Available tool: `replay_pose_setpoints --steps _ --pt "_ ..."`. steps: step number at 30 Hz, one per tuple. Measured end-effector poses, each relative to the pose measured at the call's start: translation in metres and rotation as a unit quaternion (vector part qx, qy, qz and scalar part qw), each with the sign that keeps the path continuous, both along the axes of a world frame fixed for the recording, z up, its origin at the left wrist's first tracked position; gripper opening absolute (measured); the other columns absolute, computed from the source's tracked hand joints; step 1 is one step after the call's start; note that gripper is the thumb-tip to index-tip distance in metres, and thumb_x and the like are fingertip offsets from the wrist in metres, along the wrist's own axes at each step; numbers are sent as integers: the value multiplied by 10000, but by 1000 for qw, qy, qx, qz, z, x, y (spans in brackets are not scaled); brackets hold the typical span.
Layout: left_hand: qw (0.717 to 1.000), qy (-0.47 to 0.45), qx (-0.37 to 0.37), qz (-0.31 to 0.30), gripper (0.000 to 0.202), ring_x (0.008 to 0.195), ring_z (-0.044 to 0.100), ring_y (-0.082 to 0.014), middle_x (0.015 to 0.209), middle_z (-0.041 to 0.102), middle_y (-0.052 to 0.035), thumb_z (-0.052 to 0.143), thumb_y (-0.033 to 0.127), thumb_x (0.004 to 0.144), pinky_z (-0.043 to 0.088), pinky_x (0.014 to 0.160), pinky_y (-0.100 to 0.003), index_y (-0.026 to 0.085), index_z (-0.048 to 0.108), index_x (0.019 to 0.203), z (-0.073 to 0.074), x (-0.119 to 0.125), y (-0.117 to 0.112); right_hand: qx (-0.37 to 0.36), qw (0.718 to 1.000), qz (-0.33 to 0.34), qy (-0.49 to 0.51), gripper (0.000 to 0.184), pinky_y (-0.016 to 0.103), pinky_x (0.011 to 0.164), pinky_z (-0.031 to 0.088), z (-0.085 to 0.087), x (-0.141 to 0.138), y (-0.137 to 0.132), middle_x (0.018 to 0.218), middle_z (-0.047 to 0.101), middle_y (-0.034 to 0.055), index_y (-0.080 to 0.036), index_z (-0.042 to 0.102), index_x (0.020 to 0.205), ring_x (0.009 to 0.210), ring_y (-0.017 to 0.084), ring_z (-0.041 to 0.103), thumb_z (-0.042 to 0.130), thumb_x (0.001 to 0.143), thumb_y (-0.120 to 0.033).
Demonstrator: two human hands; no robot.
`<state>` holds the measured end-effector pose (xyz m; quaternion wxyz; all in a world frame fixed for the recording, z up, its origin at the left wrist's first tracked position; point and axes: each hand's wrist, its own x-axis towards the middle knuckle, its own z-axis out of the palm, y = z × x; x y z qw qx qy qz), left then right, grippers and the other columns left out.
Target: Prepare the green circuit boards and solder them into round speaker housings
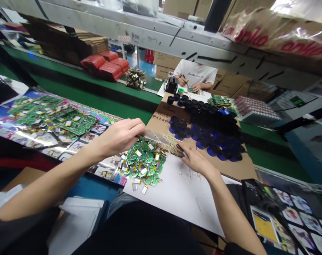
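Pinching a grey strip (155, 137), the left hand (118, 136) hung above loose boards (145, 161); the right hand (195, 160) gripped a dark tool (180, 147), and one slip risked scattering them.

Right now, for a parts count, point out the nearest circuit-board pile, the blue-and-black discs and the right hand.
Circuit-board pile (145, 161): head view, middle of the heap.
Blue-and-black discs (203, 141): head view, middle of the cluster.
Right hand (196, 161): head view, back of the hand.

Glossy green circuit boards (143, 159) and shiny foil cells (144, 189) just past the left hand (118, 137); matt white paper (174, 202) below the right hand (195, 161); rough brown cardboard (230, 168) beyond.
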<state>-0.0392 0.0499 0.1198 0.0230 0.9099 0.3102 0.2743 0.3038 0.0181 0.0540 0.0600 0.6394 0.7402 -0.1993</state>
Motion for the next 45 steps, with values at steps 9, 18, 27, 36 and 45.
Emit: replay_pose_setpoints --steps 9,18,27,36,45 --pt "995 -51 -80 -41 189 878 687 -207 934 713 -47 545 113 856 521 787 -302 224 637 977 7 6 4 162 909 -130 362 357 317 650 481 10 4 -7 749 661 11 -163 735 1105 630 178 561 653 876 -424" --pt "994 17 -55 -96 202 894 641 -206 982 664 -63 534 73 900 488 792 -291 210 641 1004 10 35 5 262 890 57 367 201 351 759 551 20 -39 -36 991 785 77 -235 720 1085 832 241 709 737 903 -318" --pt "985 48 -59 -154 157 898 673 -233 959 751 -70 590 236 1010 510 877 -377 271 743 1018 24 38 -35 332 855 -104 385 122 317 674 502 6 -38 -42 781 706 16 -241 670 919 664 190 620 675 947 -360" --pt "815 -477 -324 52 715 1323 629 -333 1395 668 -157 834 637 789 535 1101 -471 250 627 1354 -69 30 -35 144 724 -256 624 430 283 523 432 -17 -47 -53 623 530 -55 -229 608 928 550 145 494 860 790 -548" --pt "665 -528 -511 134 539 1152 742 -355 1087 816 -110 895 542 749 565 1097 -505 210 778 1157 -116 73 -73 28 684 -223 694 383 287 559 443 -36 -56 -66 667 570 -55 -213 624 1018 549 136 544 835 828 -471"
